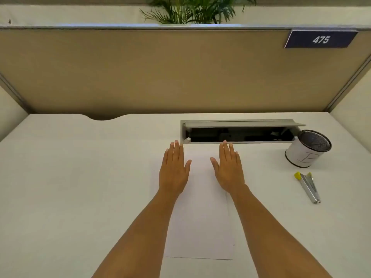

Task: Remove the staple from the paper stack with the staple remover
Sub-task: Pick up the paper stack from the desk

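A white paper stack (pixel 199 221) lies flat on the white desk in front of me, its long side running away from me. My left hand (pixel 174 170) rests palm down over its far left part, fingers straight and slightly apart. Over the far right part my right hand (pixel 228 167) lies the same way, palm down and holding nothing. The staple remover (pixel 308 187), a slim silver metal tool with yellow tips, sits on the desk well to the right of my right hand. No staple is visible on the paper.
An open grey cable tray (pixel 239 131) is set into the desk just beyond my fingertips. A white cup with a black mesh inside (pixel 307 149) stands at the right, behind the remover. A tan partition (pixel 180 73) with a "475" sign closes the back.
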A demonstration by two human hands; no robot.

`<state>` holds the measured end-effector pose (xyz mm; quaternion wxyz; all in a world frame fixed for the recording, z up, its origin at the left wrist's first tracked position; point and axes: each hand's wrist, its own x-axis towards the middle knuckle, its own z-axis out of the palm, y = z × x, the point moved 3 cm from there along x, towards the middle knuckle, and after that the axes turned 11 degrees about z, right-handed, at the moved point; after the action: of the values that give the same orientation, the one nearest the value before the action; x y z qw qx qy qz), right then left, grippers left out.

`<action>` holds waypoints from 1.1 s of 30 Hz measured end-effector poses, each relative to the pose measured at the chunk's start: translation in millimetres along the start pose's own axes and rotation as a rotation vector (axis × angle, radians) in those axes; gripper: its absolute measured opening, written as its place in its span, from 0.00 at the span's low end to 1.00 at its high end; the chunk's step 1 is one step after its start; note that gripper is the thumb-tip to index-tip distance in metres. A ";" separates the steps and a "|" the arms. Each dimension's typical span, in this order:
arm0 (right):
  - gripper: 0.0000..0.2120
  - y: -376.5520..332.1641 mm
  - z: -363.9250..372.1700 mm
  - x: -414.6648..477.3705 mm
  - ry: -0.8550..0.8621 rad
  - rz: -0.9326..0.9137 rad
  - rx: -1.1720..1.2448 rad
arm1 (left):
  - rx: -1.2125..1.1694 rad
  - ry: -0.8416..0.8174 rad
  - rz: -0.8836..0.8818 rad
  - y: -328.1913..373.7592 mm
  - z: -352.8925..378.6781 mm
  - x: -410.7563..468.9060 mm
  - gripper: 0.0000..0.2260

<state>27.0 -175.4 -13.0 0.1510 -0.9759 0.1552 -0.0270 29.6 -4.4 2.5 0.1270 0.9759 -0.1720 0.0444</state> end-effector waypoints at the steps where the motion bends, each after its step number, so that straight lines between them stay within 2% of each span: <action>1: 0.35 1.0 3.0 -0.5 -0.012 0.015 0.001 | 0.003 -0.004 -0.006 -1.2 2.6 -0.8 0.29; 17: 0.30 14.8 39.8 -0.8 -0.083 0.013 -0.059 | -0.079 -0.028 -0.006 -18.2 49.9 -15.0 0.27; 26: 0.34 16.3 43.1 -1.6 -0.072 0.006 -0.105 | -0.135 -0.030 -0.035 -18.9 51.9 -16.7 0.26; 33: 0.33 15.1 42.8 -2.4 -0.068 0.005 -0.097 | -0.126 -0.044 -0.042 -19.2 47.4 -15.4 0.25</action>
<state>24.5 -176.1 -58.4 0.1086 -0.9821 0.1534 0.0141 23.8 5.6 -49.7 0.1853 0.9700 -0.1568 0.0095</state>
